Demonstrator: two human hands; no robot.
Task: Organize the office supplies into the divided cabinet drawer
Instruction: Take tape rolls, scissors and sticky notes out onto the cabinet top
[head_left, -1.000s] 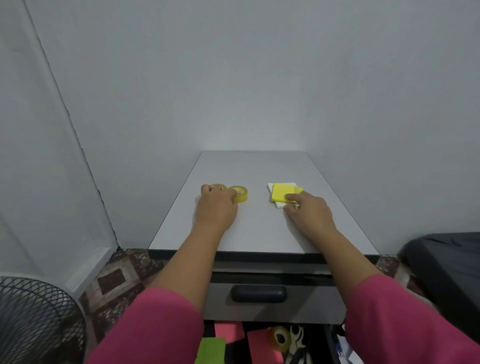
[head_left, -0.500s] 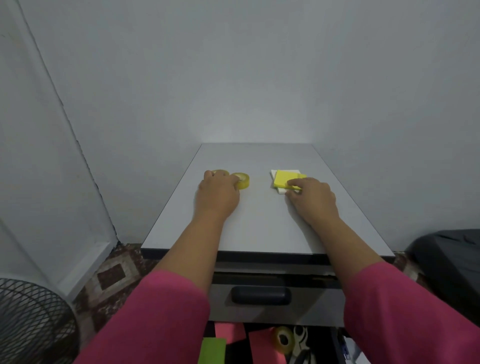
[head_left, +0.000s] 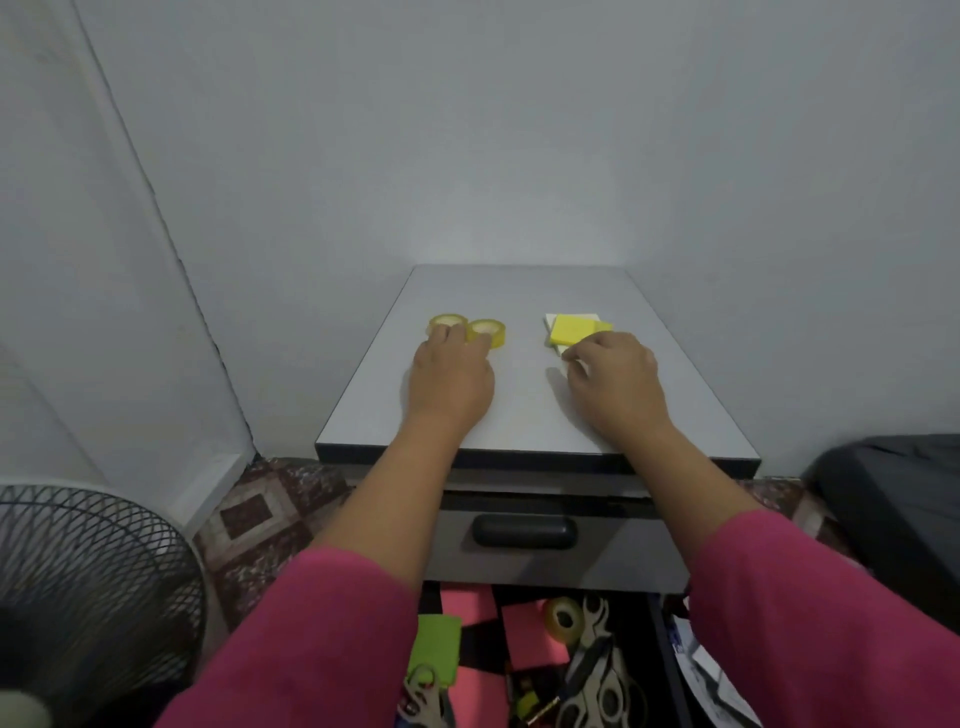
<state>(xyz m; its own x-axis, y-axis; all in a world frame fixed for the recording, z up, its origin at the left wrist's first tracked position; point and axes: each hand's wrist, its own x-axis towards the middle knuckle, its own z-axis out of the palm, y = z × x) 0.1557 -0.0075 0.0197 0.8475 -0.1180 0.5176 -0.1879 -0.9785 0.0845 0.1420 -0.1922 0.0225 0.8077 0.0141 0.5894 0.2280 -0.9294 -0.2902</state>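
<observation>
Left hand rests fingertips on two yellow tape rolls on the cabinet worktop, fingers fairly straight. Right hand pinches the edge of the sticky-note pads. Open drawer below already holds notes, tape, scissors; these items remain.

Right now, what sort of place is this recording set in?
Likely a home room corner, not an office: a small drawer cabinet against plain walls, patterned floor tiles, and a fan standing on the floor nearby.
</observation>
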